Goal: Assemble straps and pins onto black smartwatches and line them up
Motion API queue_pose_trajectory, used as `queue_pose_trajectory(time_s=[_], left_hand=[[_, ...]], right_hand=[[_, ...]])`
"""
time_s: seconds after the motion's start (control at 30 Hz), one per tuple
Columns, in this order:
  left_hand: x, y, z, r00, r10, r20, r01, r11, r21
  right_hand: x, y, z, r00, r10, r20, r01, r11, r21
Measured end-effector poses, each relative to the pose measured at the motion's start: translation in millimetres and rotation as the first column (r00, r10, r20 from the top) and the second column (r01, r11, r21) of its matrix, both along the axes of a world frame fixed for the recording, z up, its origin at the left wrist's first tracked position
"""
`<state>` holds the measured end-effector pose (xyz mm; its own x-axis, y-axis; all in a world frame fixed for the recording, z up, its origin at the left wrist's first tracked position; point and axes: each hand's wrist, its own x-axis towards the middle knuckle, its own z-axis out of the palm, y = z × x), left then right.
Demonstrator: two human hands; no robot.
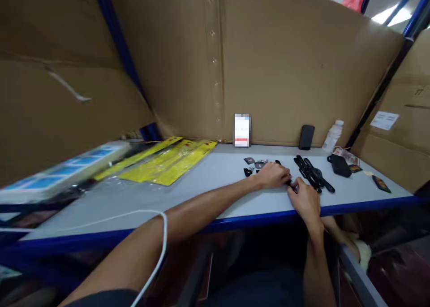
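My left hand (273, 175) is above the table, its fingers closed around a slim black piece (293, 187). The fingertips of my right hand (305, 199) pinch the same piece from the near side. Most of it is hidden by the fingers, and its exact kind cannot be made out. To the left of my hands lie small black parts (247, 172) and a grey metal disc (260, 165). Several long black handle-like pieces (312, 172) lie in a pile just right of my hands.
Yellow plastic-wrapped packs (188, 161) and a blue-and-white box (67, 168) lie on the left. At the back, a lit phone (242, 131), a dark phone (306, 137) and a plastic bottle (333, 136) stand near the cardboard wall (275, 65). A white cable (164, 235) crosses my left arm.
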<state>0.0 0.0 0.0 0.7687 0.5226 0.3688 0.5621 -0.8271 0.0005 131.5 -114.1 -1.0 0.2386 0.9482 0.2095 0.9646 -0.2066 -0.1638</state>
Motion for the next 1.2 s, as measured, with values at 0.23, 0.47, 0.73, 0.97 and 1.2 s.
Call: queue_pose_trajectory(time_s=[0.23, 0.47, 0.73, 0.97, 1.2], left_hand=[[-3.7, -1.2, 0.7, 1.0, -0.008, 0.01, 0.008, 1.0, -0.028], [-1.9, -2.3, 1.7, 0.996, 0.081, -0.025, -0.081, 0.997, 0.003], [-4.8, 0.0, -1.3, 0.997, -0.079, 0.011, 0.08, 0.996, -0.03], [-1.7, 0.7, -1.0, 0.998, 0.059, -0.007, -0.059, 0.998, -0.005], [-4.0, -1.3, 0.8, 1.0, -0.012, -0.004, 0.012, 1.0, 0.012]], right_hand=[[-2.9, -1.5, 3.5, 1.0, -0.012, -0.012, 0.012, 1.0, -0.015], [-3.6, -1.3, 3.8, 0.999, -0.024, -0.041, 0.023, 0.999, -0.023], [-2.8, -2.0, 3.4, 0.999, -0.019, -0.032, 0.019, 1.0, -0.01], [-3.5, -1.7, 2.9, 0.999, -0.023, -0.035, 0.023, 1.0, -0.008], [-2.6, -1.7, 2.4, 0.999, -0.011, -0.032, 0.011, 1.0, -0.002]])
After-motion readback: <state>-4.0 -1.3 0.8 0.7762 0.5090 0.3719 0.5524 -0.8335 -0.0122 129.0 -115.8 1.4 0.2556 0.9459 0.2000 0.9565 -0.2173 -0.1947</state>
